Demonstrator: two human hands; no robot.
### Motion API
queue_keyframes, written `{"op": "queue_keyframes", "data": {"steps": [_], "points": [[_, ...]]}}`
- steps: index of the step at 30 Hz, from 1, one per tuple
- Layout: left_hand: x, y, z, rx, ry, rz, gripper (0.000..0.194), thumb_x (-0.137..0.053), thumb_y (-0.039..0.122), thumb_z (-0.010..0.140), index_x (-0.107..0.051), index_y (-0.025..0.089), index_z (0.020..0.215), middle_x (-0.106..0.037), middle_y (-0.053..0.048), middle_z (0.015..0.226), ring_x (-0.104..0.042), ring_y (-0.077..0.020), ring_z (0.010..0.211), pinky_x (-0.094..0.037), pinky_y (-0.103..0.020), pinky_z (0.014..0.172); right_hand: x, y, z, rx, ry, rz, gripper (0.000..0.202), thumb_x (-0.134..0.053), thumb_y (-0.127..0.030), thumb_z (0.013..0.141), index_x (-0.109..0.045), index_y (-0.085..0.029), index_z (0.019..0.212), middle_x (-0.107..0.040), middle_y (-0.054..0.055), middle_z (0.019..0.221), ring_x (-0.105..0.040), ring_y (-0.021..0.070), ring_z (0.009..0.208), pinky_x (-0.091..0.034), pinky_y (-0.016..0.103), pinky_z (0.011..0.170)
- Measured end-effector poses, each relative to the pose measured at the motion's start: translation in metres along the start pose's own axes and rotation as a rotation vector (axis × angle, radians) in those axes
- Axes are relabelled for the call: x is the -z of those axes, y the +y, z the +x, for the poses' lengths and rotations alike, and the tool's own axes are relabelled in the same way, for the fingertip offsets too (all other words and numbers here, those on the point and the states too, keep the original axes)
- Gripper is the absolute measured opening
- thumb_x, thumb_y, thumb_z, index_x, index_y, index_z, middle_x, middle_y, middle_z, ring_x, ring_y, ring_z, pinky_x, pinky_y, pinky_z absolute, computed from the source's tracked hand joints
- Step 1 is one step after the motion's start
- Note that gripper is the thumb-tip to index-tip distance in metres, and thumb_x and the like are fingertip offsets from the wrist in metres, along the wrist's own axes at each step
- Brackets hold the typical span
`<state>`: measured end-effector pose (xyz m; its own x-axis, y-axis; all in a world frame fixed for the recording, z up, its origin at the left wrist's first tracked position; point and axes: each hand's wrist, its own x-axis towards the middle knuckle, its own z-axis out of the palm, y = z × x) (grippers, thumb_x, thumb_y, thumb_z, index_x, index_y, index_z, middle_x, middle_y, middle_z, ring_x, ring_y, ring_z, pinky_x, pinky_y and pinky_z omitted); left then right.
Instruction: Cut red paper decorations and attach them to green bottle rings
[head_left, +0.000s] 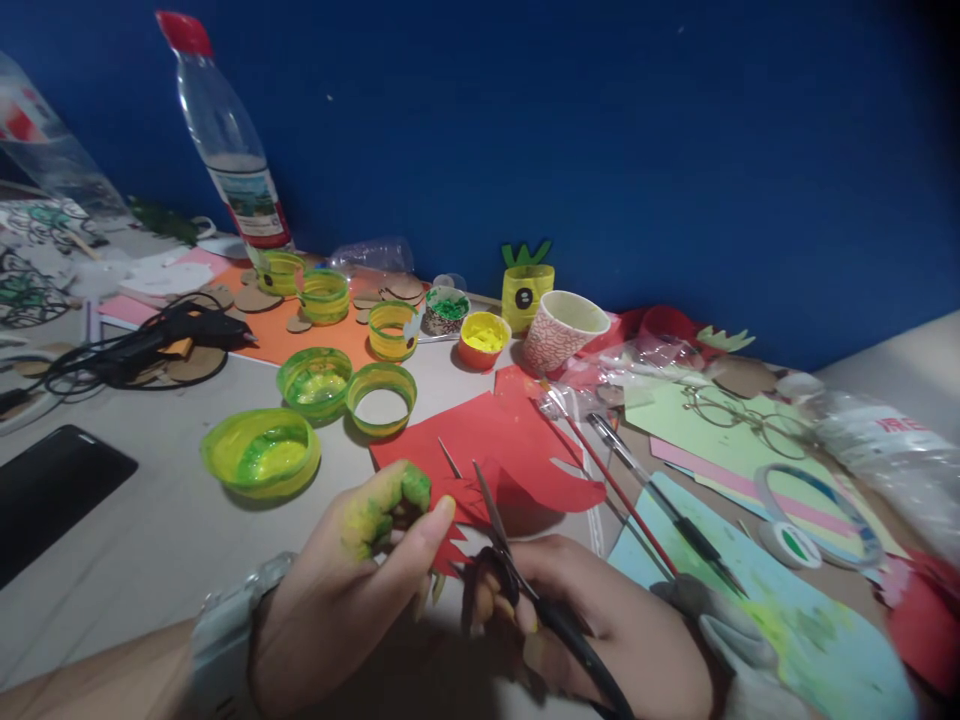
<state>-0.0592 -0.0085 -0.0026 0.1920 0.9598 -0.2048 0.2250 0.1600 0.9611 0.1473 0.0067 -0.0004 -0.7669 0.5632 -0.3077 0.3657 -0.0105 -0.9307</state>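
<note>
My left hand [360, 580], with green and yellow paint on its fingers, pinches a small piece of red paper [448, 548] with jagged, pointed edges. My right hand [592, 620] is wrapped round the black handles of a pair of scissors [499, 525]. The blades stand apart and point away from me, beside the red piece; whether they touch it I cannot tell. Beyond both hands lies a larger sheet of red paper [480, 430] with a cut edge. Left of it are several green-and-yellow painted rings and cups, among them a painted bottle base [259, 455].
At the left lie a phone [64, 495] and a black glue gun [187, 325]. A bottle with a red cap [236, 170] stands by the blue wall. Rightward are a patterned paper cup [562, 330], a pen [667, 500], a paintbrush [615, 480], glasses [750, 420] and tape [817, 515].
</note>
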Motion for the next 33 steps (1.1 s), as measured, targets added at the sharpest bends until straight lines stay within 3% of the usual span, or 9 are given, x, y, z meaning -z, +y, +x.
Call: {"op": "queue_keyframes", "data": {"steps": [3, 6, 11, 14, 22, 26, 33], "points": [[-0.0001, -0.003, -0.0011, -0.041, 0.043, 0.009, 0.03, -0.047, 0.041, 0.093, -0.05, 0.021, 0.071, -0.051, 0.004, 0.055, -0.048, -0.0101, 0.048, -0.039, -0.019, 0.044, 0.0009, -0.0013, 0.0008, 0.0, 0.004, -0.036, 0.018, -0.052, -0.034, 0.081, -0.051, -0.016, 0.077, -0.05, 0.0, 0.068, -0.043, 0.0118, 0.058, -0.037, 0.022, 0.054], [0.0013, -0.0038, -0.0029, -0.053, 0.013, 0.002, 0.03, -0.046, 0.04, 0.093, -0.05, 0.021, 0.07, -0.051, 0.004, 0.051, -0.048, -0.0105, 0.045, -0.039, -0.02, 0.042, 0.0012, -0.0013, 0.0011, 0.007, 0.01, -0.053, 0.018, -0.051, -0.034, 0.081, -0.05, -0.017, 0.077, -0.052, 0.0, 0.07, -0.044, 0.012, 0.059, -0.036, 0.022, 0.053], [0.0014, -0.0007, -0.0041, -0.125, 0.027, 0.046, 0.032, -0.045, 0.04, 0.094, -0.048, 0.021, 0.069, -0.053, 0.004, 0.054, -0.052, -0.0104, 0.049, -0.042, -0.02, 0.048, 0.0003, 0.0002, -0.0003, 0.042, -0.011, -0.05, 0.018, -0.051, -0.034, 0.085, -0.047, -0.018, 0.079, -0.052, 0.0, 0.072, -0.046, 0.0118, 0.062, -0.036, 0.021, 0.055], [-0.0009, 0.0015, -0.0039, -0.115, 0.073, 0.043, 0.034, -0.046, 0.041, 0.094, -0.048, 0.021, 0.067, -0.051, 0.004, 0.053, -0.051, -0.0101, 0.049, -0.041, -0.02, 0.048, 0.0003, 0.0008, -0.0005, 0.051, -0.02, -0.061, 0.018, -0.051, -0.035, 0.086, -0.046, -0.018, 0.08, -0.051, 0.0, 0.073, -0.046, 0.012, 0.063, -0.036, 0.021, 0.056], [0.001, -0.0009, -0.0027, -0.01, -0.009, -0.031, 0.037, -0.044, 0.048, 0.093, -0.047, 0.021, 0.068, -0.051, 0.004, 0.052, -0.048, -0.0098, 0.046, -0.038, -0.019, 0.041, 0.0018, 0.0001, 0.0, 0.007, -0.016, -0.089, 0.023, -0.051, -0.04, 0.084, -0.049, -0.017, 0.079, -0.055, 0.001, 0.073, -0.046, 0.0126, 0.061, -0.037, 0.022, 0.055], [0.0011, -0.0021, -0.0024, -0.005, -0.028, 0.0, 0.036, -0.044, 0.047, 0.094, -0.047, 0.021, 0.069, -0.05, 0.004, 0.053, -0.05, -0.0103, 0.049, -0.04, -0.02, 0.044, -0.001, -0.0011, 0.0005, 0.01, 0.012, -0.059, 0.022, -0.051, -0.038, 0.082, -0.05, -0.017, 0.078, -0.055, 0.002, 0.074, -0.047, 0.0131, 0.062, -0.039, 0.023, 0.057], [0.0006, 0.0018, -0.0033, -0.034, -0.026, 0.006, 0.036, -0.044, 0.045, 0.093, -0.045, 0.021, 0.067, -0.047, 0.004, 0.052, -0.046, -0.0101, 0.048, -0.039, -0.02, 0.045, 0.0004, -0.0033, -0.0002, 0.013, 0.033, -0.037, 0.021, -0.054, -0.034, 0.08, -0.043, -0.019, 0.071, -0.046, -0.002, 0.062, -0.048, 0.0138, 0.06, -0.042, 0.024, 0.059]]}}
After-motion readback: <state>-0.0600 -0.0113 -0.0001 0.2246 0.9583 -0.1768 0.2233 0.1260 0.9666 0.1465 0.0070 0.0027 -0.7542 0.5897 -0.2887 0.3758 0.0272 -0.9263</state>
